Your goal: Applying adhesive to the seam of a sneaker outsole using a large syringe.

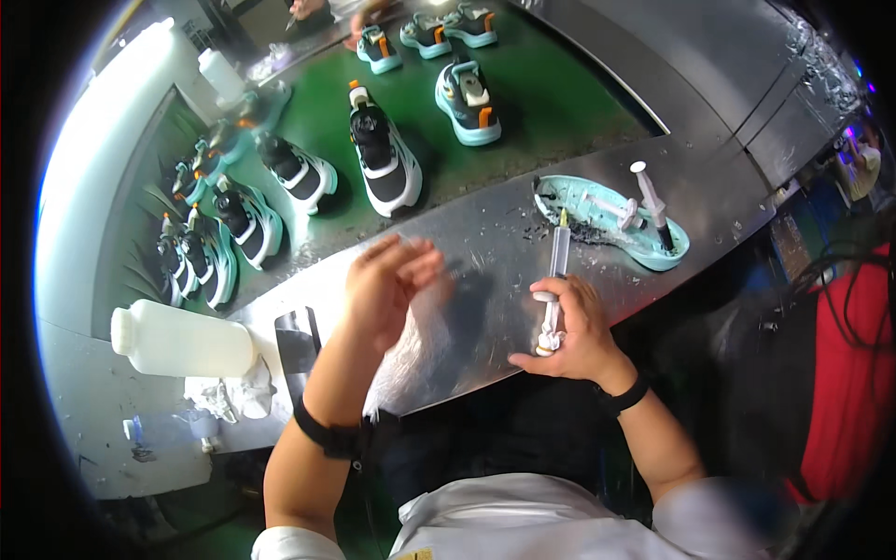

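Observation:
My right hand (577, 331) is closed round a clear plastic syringe (560, 250) with a pale yellowish tip pointing away from me. Its tip is close to the near edge of a light turquoise shoe sole (642, 250), which serves as a tray and has dark crumbs in it. Two more syringes lie in that sole: a white one (611, 210) on its side, and one with dark contents (653, 198) leaning up at the right end. To the left, my left hand (387, 285) hovers over the metal ledge with loosely bent fingers, holding nothing visible; its fingertips are blurred.
Black-and-white sneakers with turquoise soles (381, 154) stand on the green belt (551, 93), several more at the left. A whitish plastic bottle (187, 343) lies by a dark phone-like slab (297, 341) and crumpled tissue (247, 387). Across the belt, another person's hand (355, 30) shows.

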A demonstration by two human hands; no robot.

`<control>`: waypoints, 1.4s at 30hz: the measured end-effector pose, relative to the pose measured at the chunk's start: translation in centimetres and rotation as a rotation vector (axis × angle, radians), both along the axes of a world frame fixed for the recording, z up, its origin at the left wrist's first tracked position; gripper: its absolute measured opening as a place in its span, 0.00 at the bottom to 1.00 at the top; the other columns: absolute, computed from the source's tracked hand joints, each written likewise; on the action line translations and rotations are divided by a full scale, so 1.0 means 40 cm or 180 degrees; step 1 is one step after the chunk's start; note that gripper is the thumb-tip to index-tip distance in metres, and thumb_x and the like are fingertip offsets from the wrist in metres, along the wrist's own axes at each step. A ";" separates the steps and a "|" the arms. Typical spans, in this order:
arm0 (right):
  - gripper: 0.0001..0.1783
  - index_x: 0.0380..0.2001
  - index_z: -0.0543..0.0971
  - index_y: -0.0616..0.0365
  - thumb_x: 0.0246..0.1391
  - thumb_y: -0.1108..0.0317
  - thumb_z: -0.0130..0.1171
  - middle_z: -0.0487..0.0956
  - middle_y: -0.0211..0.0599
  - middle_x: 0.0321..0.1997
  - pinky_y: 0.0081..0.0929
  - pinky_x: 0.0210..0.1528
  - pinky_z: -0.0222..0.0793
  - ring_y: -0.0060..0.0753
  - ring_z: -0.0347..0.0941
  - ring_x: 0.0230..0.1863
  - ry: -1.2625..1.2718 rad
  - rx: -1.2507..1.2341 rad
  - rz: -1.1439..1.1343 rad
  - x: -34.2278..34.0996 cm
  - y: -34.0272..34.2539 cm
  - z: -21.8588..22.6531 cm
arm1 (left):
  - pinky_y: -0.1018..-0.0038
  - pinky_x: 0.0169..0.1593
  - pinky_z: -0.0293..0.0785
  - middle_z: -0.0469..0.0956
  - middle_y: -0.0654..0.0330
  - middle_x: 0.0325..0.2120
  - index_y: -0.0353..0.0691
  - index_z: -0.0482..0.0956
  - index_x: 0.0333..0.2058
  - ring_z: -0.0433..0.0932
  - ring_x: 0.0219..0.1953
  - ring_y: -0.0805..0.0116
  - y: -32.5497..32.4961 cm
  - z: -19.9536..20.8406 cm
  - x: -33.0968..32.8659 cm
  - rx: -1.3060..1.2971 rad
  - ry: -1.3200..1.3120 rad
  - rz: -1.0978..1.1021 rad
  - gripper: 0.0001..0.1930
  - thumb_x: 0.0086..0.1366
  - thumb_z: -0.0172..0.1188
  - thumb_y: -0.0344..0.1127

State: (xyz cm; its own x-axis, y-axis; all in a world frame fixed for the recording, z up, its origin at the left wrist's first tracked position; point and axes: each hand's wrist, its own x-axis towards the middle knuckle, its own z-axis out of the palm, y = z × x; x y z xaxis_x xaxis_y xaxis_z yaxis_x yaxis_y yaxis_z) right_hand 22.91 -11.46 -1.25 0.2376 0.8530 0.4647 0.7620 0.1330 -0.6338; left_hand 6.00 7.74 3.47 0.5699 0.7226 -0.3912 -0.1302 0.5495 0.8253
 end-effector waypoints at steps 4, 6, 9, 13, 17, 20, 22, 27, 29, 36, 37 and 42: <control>0.42 0.46 0.66 0.49 0.22 0.54 0.73 0.71 0.34 0.39 0.38 0.49 0.57 0.42 0.66 0.45 -0.0271 -0.0151 -0.0117 -0.009 0.010 0.017 | 0.60 0.54 0.65 0.71 0.42 0.48 0.26 0.62 0.53 0.71 0.50 0.47 -0.112 0.011 -0.065 0.2770 0.1731 -0.1177 0.33 0.54 0.64 0.41; 0.44 0.46 0.65 0.48 0.21 0.53 0.74 0.71 0.33 0.39 0.38 0.50 0.56 0.41 0.65 0.47 -0.0186 -0.0139 -0.0134 -0.012 0.014 0.029 | 0.55 0.60 0.56 0.63 0.40 0.55 0.27 0.60 0.55 0.60 0.59 0.41 -0.141 -0.056 -0.100 0.4434 0.2439 -0.1675 0.40 0.53 0.62 0.52; 0.46 0.47 0.66 0.50 0.19 0.51 0.75 0.70 0.36 0.43 0.40 0.51 0.56 0.45 0.64 0.48 -0.0178 -0.0319 -0.0280 0.003 0.009 0.013 | 0.50 0.65 0.36 0.45 0.39 0.63 0.27 0.49 0.60 0.38 0.66 0.43 -0.199 -0.057 -0.093 0.4622 0.3341 -0.2371 0.48 0.56 0.50 0.65; 0.45 0.47 0.66 0.50 0.21 0.50 0.75 0.71 0.35 0.41 0.39 0.50 0.56 0.43 0.65 0.48 -0.0019 -0.0350 -0.0299 0.005 0.024 0.016 | 0.50 0.64 0.34 0.44 0.38 0.63 0.26 0.48 0.61 0.38 0.67 0.43 -0.201 -0.061 -0.089 0.4702 0.3569 -0.2487 0.48 0.57 0.45 0.65; 0.42 0.45 0.67 0.49 0.22 0.51 0.74 0.72 0.33 0.42 0.38 0.49 0.56 0.41 0.66 0.47 0.0073 -0.0392 -0.0306 0.007 0.039 0.019 | 0.48 0.64 0.34 0.45 0.37 0.62 0.26 0.49 0.60 0.39 0.66 0.41 -0.195 -0.053 -0.081 0.4664 0.3676 -0.2553 0.48 0.57 0.44 0.66; 0.41 0.46 0.67 0.49 0.24 0.52 0.74 0.73 0.33 0.46 0.38 0.50 0.56 0.40 0.66 0.48 0.0120 -0.0492 -0.0289 0.012 0.050 0.020 | 0.47 0.63 0.37 0.47 0.38 0.62 0.27 0.51 0.60 0.42 0.66 0.41 -0.187 -0.048 -0.074 0.4660 0.3688 -0.2557 0.48 0.55 0.45 0.66; 0.42 0.46 0.67 0.49 0.24 0.52 0.74 0.72 0.32 0.46 0.39 0.50 0.55 0.39 0.66 0.49 0.0085 -0.0497 -0.0329 0.011 0.050 0.020 | 0.46 0.62 0.38 0.48 0.38 0.62 0.27 0.52 0.59 0.44 0.65 0.41 -0.188 -0.048 -0.072 0.4705 0.3651 -0.2510 0.48 0.55 0.46 0.66; 0.44 0.48 0.66 0.49 0.24 0.50 0.74 0.72 0.32 0.46 0.39 0.49 0.55 0.39 0.66 0.47 0.0059 -0.0663 -0.0358 -0.005 0.069 0.028 | 0.50 0.63 0.35 0.49 0.38 0.61 0.28 0.54 0.59 0.43 0.65 0.42 -0.195 -0.040 -0.089 0.4672 0.3672 -0.2482 0.47 0.54 0.47 0.66; 0.44 0.48 0.66 0.50 0.24 0.49 0.74 0.72 0.32 0.44 0.39 0.47 0.55 0.40 0.66 0.45 0.0021 -0.0643 -0.0563 -0.013 0.065 0.026 | 0.50 0.63 0.35 0.49 0.38 0.61 0.28 0.54 0.59 0.43 0.65 0.42 -0.191 -0.041 -0.086 0.4661 0.3637 -0.2413 0.47 0.54 0.47 0.66; 0.44 0.48 0.67 0.51 0.25 0.46 0.73 0.73 0.35 0.41 0.38 0.45 0.57 0.42 0.68 0.43 -0.0073 -0.0338 -0.0660 -0.012 0.053 0.017 | 0.51 0.64 0.38 0.51 0.42 0.62 0.30 0.54 0.60 0.45 0.65 0.44 -0.203 -0.035 -0.081 0.4893 0.3508 -0.2207 0.46 0.55 0.48 0.65; 0.44 0.47 0.67 0.51 0.25 0.46 0.73 0.73 0.34 0.41 0.37 0.46 0.58 0.41 0.69 0.42 -0.0044 -0.0298 -0.0670 -0.013 0.052 0.015 | 0.50 0.63 0.42 0.52 0.41 0.61 0.30 0.55 0.59 0.47 0.65 0.44 -0.201 -0.027 -0.077 0.4903 0.3515 -0.2255 0.45 0.54 0.50 0.63; 0.42 0.47 0.68 0.50 0.26 0.48 0.72 0.74 0.32 0.41 0.35 0.49 0.58 0.39 0.69 0.44 -0.0124 -0.0152 -0.0654 -0.016 0.038 0.028 | 0.62 0.42 0.73 0.77 0.45 0.37 0.35 0.72 0.47 0.76 0.43 0.52 -0.043 0.024 -0.039 0.4351 0.2477 -0.2810 0.31 0.49 0.63 0.51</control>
State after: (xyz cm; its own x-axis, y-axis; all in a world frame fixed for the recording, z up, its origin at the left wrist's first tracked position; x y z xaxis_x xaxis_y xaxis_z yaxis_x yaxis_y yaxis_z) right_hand 22.26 -9.93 -0.14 0.3914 0.8098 0.4371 0.7941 -0.0572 -0.6051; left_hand 4.42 6.02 4.45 0.9206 0.3468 -0.1795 0.3905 -0.8144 0.4293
